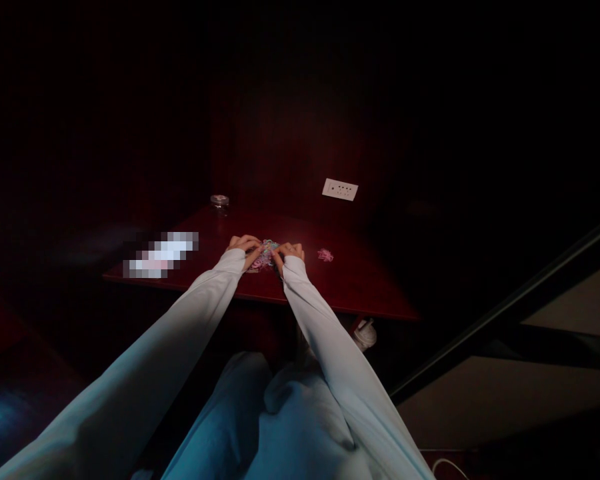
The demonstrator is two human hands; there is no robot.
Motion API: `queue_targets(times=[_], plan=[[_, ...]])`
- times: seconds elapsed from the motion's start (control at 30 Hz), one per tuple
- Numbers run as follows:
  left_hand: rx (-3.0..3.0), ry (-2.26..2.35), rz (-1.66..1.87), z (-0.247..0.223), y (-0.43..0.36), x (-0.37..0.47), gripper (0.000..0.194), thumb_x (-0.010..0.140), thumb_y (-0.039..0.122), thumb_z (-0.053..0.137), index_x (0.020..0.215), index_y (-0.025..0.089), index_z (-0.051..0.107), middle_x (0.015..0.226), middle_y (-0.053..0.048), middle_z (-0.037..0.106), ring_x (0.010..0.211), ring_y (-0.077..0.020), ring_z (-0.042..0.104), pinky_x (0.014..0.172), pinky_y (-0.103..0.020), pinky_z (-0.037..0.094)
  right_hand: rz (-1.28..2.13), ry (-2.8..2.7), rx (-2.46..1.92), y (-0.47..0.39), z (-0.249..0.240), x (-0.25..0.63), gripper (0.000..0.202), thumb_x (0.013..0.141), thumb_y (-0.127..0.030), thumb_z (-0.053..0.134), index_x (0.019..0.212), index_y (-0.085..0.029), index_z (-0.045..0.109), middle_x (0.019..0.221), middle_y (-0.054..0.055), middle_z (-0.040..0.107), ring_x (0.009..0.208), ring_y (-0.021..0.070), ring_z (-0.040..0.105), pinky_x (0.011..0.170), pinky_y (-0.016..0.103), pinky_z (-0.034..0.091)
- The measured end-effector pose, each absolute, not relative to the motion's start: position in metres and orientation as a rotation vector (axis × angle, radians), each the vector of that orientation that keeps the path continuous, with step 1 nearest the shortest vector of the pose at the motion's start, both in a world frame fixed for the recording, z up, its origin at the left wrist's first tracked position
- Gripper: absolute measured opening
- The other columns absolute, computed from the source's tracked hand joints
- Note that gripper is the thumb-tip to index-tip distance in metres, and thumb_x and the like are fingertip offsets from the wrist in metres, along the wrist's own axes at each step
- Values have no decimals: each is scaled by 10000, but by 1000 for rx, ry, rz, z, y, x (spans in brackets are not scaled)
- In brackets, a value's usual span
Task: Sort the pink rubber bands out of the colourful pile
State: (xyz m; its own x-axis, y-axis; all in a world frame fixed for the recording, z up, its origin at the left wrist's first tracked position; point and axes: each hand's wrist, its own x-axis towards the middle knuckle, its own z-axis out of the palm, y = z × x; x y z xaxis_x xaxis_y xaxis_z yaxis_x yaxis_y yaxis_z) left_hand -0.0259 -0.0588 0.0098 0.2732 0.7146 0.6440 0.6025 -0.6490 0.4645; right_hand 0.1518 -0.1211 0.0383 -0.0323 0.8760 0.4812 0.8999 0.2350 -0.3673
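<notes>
A small pile of thin, pastel loops that look like elastic hair bands lies on the dark red table, between my two hands. My left hand is at the pile's left side, its fingers bent and drawn together at the loops. From the right, my right hand meets the same pile with its fingers curled and pinched. What exactly is between the fingertips is too small to make out. A little to the right of my right hand sits a separate small cluster of pink bands.
At the back left of the red table stands a clear lidded jar. A blurred-out bright object lies at the left edge. A white socket panel is on the wall behind. Under the table's right side is a whitish object.
</notes>
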Motion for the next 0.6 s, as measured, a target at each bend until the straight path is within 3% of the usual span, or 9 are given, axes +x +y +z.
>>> queue_targets(times=[0.33,0.6], plan=[[2442,1169,1270,8,-55,-27,244,890,408,574,799,261,746,1154,-30,705,992,-252,519,963,-445,453,-40,-1892,-1602,-116,34,153,290,1026,-392,472,969,-257,722,1052,25,685,1060,213,442,945,329,309],[2447,1154,1266,8,-55,-28,219,897,401,584,823,259,734,1159,-31,699,1008,-250,518,968,-437,446,-32,-1885,-1623,-115,34,152,288,1021,-396,485,955,-249,724,1065,26,691,1073,214,452,945,329,310]])
